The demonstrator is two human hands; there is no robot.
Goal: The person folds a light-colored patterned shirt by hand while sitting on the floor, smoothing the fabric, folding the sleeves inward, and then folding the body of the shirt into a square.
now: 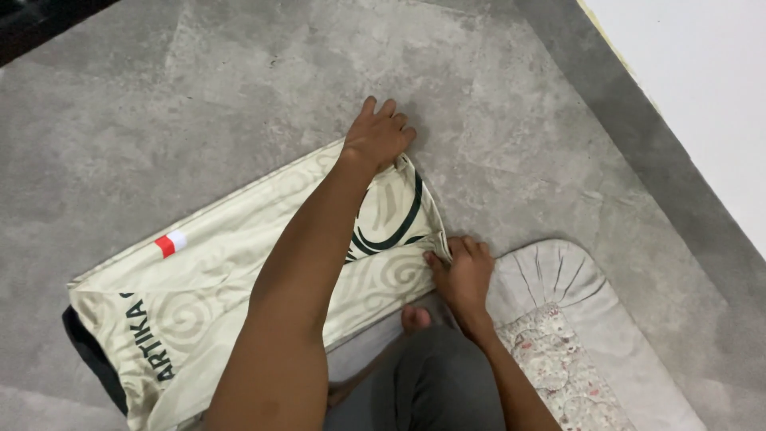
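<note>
A cream, swirl-patterned fabric jersey (223,279) with dark curved lines lay flat on the grey stone-look floor (199,96), its long axis running from lower left up to upper right. The left hand (377,136) pressed, fingers together and flat, on the jersey's far upper-right corner. The right hand (463,275) pinched the nearer corner of that same end between thumb and fingers. Just right of that pinch lay a pale quilted floral cushion (574,319)
</note>
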